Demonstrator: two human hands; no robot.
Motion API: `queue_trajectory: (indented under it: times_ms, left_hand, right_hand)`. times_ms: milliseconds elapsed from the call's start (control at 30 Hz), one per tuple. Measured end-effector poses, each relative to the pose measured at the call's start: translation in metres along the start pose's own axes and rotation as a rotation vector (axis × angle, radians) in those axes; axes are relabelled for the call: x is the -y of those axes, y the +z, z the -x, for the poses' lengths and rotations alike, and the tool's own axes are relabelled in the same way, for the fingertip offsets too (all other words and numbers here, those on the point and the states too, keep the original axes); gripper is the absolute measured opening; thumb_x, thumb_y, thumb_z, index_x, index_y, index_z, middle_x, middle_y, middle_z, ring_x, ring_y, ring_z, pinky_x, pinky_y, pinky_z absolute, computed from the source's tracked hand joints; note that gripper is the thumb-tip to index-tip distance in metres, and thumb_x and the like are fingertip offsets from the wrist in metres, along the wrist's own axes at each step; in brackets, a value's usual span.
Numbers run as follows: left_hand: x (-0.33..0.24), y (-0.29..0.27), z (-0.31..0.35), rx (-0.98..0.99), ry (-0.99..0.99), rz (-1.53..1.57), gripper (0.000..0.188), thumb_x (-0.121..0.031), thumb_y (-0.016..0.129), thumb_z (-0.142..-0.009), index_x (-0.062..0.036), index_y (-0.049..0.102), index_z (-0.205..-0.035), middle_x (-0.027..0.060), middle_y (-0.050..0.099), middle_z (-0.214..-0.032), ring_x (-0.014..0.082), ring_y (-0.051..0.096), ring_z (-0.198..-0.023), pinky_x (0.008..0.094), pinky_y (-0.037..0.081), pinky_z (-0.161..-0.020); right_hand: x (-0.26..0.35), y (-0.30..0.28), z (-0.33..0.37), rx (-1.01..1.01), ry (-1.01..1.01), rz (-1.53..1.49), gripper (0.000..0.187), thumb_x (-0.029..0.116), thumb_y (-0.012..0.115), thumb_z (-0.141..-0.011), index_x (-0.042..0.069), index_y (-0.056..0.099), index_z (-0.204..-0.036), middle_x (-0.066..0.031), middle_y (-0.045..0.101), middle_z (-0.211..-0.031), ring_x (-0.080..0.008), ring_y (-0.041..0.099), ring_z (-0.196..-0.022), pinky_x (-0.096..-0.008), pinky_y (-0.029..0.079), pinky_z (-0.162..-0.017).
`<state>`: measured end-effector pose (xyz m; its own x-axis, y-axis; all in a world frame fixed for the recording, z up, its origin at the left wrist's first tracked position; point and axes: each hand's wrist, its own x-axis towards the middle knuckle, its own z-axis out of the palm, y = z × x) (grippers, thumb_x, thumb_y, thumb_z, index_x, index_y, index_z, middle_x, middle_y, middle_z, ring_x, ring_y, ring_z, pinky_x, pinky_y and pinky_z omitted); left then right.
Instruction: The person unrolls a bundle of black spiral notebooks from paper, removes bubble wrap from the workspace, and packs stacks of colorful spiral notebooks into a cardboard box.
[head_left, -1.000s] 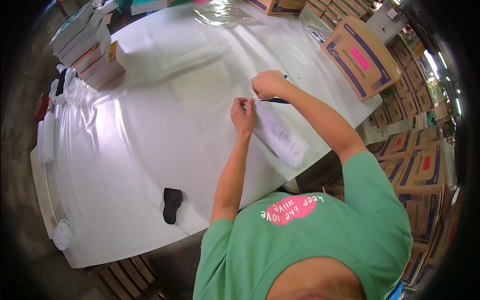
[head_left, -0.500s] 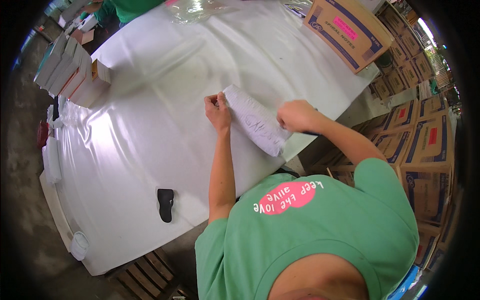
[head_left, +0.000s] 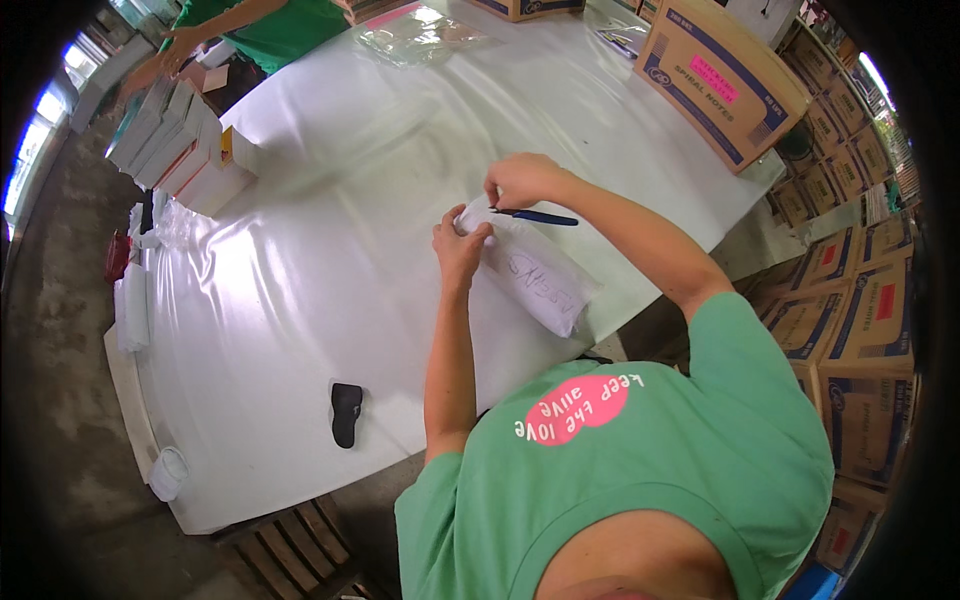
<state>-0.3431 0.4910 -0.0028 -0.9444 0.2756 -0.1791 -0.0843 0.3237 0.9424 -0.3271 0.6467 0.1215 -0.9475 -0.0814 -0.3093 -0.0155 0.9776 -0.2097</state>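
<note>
A long white wrapped bundle (head_left: 540, 275) with dark handwriting lies slantwise on the white-covered table. My left hand (head_left: 460, 243) is closed on its far left end, thumb and fingers pinching the wrapping. Just above that same end is my right hand (head_left: 524, 182), its fingers drawn together. A slim dark-blue tool (head_left: 545, 216) sticks out from under my right hand across the bundle; whether it is a pen or a cutter I cannot tell. What the right fingertips pinch besides it is hidden.
A black object (head_left: 346, 414) lies near the table's front edge. Stacked books (head_left: 185, 150) stand at the left, by a person in a green shirt (head_left: 285, 35). Clear plastic (head_left: 420, 38) lies at the back. A cardboard box (head_left: 720, 85) sits far right; more cartons (head_left: 865, 310) are stacked beyond.
My right hand has moved from the bundle's right side to its far left end, and the blue tool shows more plainly. My left hand has moved slightly along with the view.
</note>
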Motion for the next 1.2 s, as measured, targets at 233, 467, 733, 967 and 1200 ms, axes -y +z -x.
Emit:
queue_trajectory:
  times_ms: [233,467,733,967,1200]
  left_hand:
    - [0.002,0.002,0.009,-0.067,0.027,0.106,0.061,-0.024,0.070,-0.060,-0.0059,0.055,-0.117,0.0162,0.048,-0.108,0.0293,0.051,-0.099,0.0358,0.043,-0.086]
    - [0.027,0.005,0.006,-0.103,0.094,0.155,0.061,-0.023,0.072,-0.060,-0.0060,0.055,-0.117,0.0159,0.049,-0.103,0.0276,0.051,-0.094,0.0355,0.044,-0.084]
    - [-0.003,0.004,0.026,-0.113,-0.010,0.061,0.064,-0.026,0.068,-0.061,-0.0054,0.052,-0.119,0.0177,0.045,-0.108,0.0300,0.047,-0.098,0.0372,0.041,-0.087]
    - [-0.017,0.018,0.031,-0.134,-0.068,-0.338,0.080,-0.028,0.066,-0.061,-0.0027,0.033,-0.130,0.0233,0.029,-0.127,0.0359,0.042,-0.108,0.0397,0.038,-0.093]
    - [-0.025,-0.007,0.030,-0.043,-0.071,-0.379,0.074,-0.023,0.067,-0.062,-0.0015,0.040,-0.127,0.0215,0.043,-0.123,0.0340,0.047,-0.110,0.0395,0.041,-0.091]
  right_hand:
    - [0.022,-0.002,-0.029,0.138,0.014,0.098,0.026,0.004,0.056,-0.064,0.013,0.069,-0.085,-0.0067,0.066,-0.070,-0.0207,0.064,-0.062,-0.0339,0.050,-0.057]
    - [0.021,0.018,-0.002,0.067,-0.093,0.205,0.019,0.002,0.059,-0.060,0.005,0.068,-0.076,-0.0135,0.065,-0.070,-0.0284,0.065,-0.069,-0.0382,0.051,-0.059]
    - [0.001,0.005,0.080,0.536,-0.042,0.267,0.015,0.010,0.058,-0.067,0.012,0.069,-0.077,-0.0069,0.065,-0.066,-0.0237,0.063,-0.061,-0.0368,0.049,-0.054]
    - [-0.148,0.098,0.123,0.365,0.084,-0.846,0.019,0.011,0.066,-0.077,0.001,0.067,-0.093,-0.0085,0.066,-0.074,-0.0135,0.063,-0.062,-0.0262,0.049,-0.049]
    - [-0.108,0.106,0.106,-0.008,0.194,-0.093,0.047,0.022,0.071,-0.071,0.008,0.057,-0.114,-0.0102,0.057,-0.112,-0.0202,0.055,-0.101,-0.0333,0.047,-0.081]
